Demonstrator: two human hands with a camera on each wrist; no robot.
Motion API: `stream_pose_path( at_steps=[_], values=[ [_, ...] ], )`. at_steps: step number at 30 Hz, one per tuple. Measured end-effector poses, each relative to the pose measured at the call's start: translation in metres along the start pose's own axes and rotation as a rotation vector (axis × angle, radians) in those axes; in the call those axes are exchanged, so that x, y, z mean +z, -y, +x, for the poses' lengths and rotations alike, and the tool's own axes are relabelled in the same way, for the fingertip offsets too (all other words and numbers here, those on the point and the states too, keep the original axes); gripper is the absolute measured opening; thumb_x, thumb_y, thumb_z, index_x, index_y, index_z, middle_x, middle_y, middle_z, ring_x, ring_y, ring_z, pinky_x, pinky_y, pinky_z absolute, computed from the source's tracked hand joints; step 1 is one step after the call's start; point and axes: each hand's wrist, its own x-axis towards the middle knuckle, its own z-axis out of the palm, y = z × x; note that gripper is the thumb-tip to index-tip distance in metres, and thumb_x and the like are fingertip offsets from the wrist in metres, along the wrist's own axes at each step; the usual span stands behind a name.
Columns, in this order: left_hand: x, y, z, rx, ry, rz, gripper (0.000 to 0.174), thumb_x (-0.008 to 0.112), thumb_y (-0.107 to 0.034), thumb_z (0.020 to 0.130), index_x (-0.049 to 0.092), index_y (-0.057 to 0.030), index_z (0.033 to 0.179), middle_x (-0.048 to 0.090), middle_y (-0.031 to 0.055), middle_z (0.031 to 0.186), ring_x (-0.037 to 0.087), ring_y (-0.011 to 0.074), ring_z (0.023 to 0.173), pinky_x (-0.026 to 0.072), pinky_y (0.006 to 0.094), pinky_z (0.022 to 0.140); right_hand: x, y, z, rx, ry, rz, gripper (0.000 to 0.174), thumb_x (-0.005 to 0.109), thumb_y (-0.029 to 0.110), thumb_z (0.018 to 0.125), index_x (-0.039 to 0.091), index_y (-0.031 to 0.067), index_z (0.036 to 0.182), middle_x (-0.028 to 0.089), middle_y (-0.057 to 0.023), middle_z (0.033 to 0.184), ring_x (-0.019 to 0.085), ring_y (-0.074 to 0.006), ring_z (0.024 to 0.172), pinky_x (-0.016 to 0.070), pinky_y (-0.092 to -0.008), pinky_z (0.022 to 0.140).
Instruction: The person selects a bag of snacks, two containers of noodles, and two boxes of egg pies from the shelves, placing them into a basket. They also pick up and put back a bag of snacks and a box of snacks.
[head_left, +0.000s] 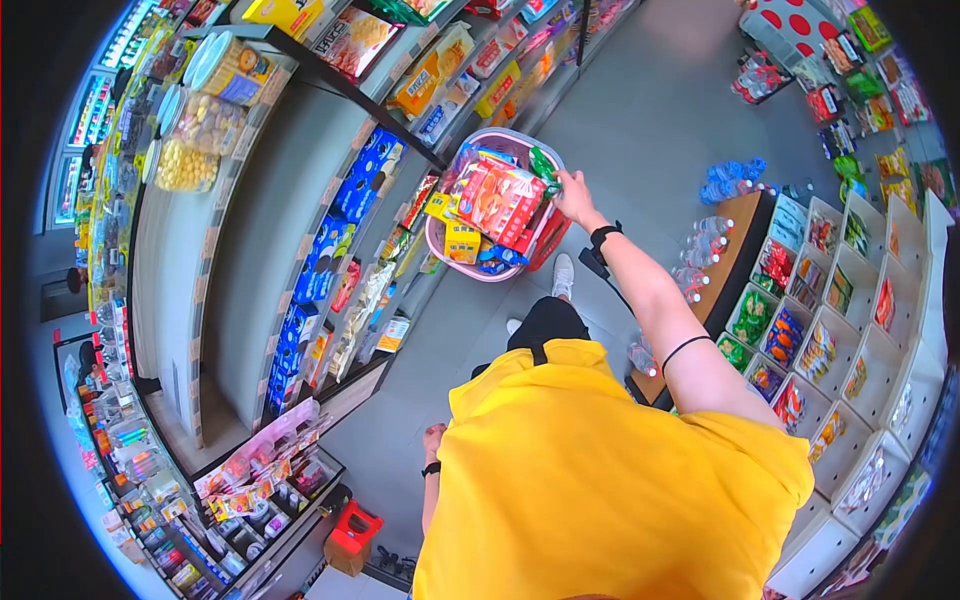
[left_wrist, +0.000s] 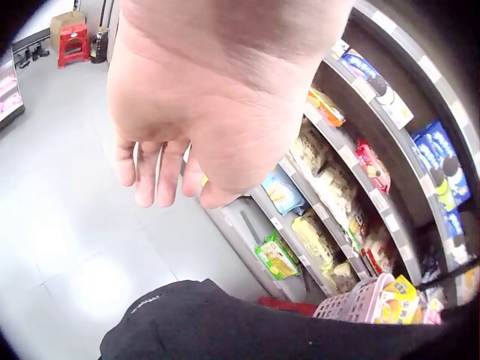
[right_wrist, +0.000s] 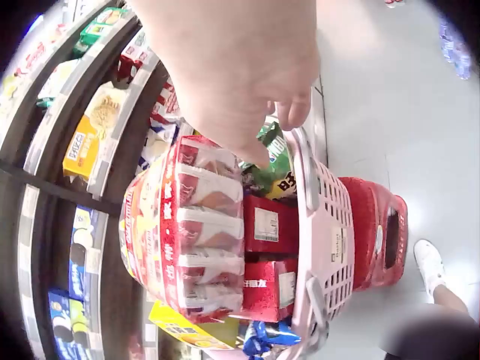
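Our right fingers point(right_wrist: 294, 111) curl round the handle of the pink basket point(right_wrist: 330, 225). It hangs from our right hand point(head_left: 577, 196) ahead in the aisle, heaped with snack packs point(head_left: 498, 200). Our left hand point(head_left: 433, 440) dangles loose-fingered, holding nothing, near the shelves point(head_left: 330, 230). We judge this a carrying step; the next move calls for keeping the load level.

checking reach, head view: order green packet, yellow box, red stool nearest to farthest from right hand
1. green packet, in the basket at the right hand
2. yellow box, basket's left side
3. red stool, floor behind the person
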Motion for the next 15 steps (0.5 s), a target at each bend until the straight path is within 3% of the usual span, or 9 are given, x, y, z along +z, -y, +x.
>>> stream_pose_path(
  at_steps=[2, 8, 11, 15],
  values=[
    [0.002, -0.004, -0.002, -0.008, 0.027, -0.026, 0.015, 0.065, -0.01, 0.092, 0.062, -0.0008, 0.103, 0.067, 0.0057, 0.086, 0.063, 0.0142, 0.072, 0.0531, 0.0297, 0.066, -0.009, 0.01, 0.006, -0.035, 0.082, -0.077, 0.054, 0.081, 0.015, 0.075, 0.063, 0.0159, 0.125, 0.05, -0.0186, 0.121, 0.058, -0.0392, 0.112, 0.0519, -0.0466, 0.096],
    [0.055, -0.12, -0.071, -0.027, 0.022, -0.057, 0.018, 0.061, -0.018, 0.097, 0.062, -0.004, 0.108, 0.069, 0.004, 0.094, 0.066, 0.0127, 0.081, 0.0503, 0.0276, 0.065, 0.005, -0.006, 0.027, -0.093, 0.171, -0.072, 0.035, 0.077, 0.012, 0.08, 0.07, 0.0132, 0.114, 0.055, -0.015, 0.118, 0.06, -0.0368, 0.11, 0.0522, -0.0459, 0.093],
    [0.081, -0.148, -0.067, 0.071, 0.089, -0.074, 0.018, 0.062, -0.02, 0.097, 0.063, -0.0055, 0.107, 0.069, 0.0028, 0.095, 0.066, 0.0107, 0.082, 0.0473, 0.0248, 0.064, 0.005, -0.014, 0.04, -0.099, 0.196, -0.073, 0.024, 0.073, 0.013, 0.085, 0.072, 0.0114, 0.109, 0.058, -0.0148, 0.113, 0.062, -0.0365, 0.108, 0.0524, -0.0457, 0.091],
    [0.107, -0.206, -0.073, 0.234, 0.067, 0.019, 0.021, 0.063, -0.021, 0.097, 0.064, -0.0031, 0.109, 0.07, 0.0044, 0.096, 0.067, 0.0129, 0.083, 0.0504, 0.0259, 0.071, -0.003, -0.013, 0.048, -0.166, 0.231, -0.102, 0.016, 0.068, 0.015, 0.089, 0.073, 0.008, 0.103, 0.06, -0.0165, 0.109, 0.064, -0.0373, 0.102, 0.0528, -0.0468, 0.089]
  ],
)
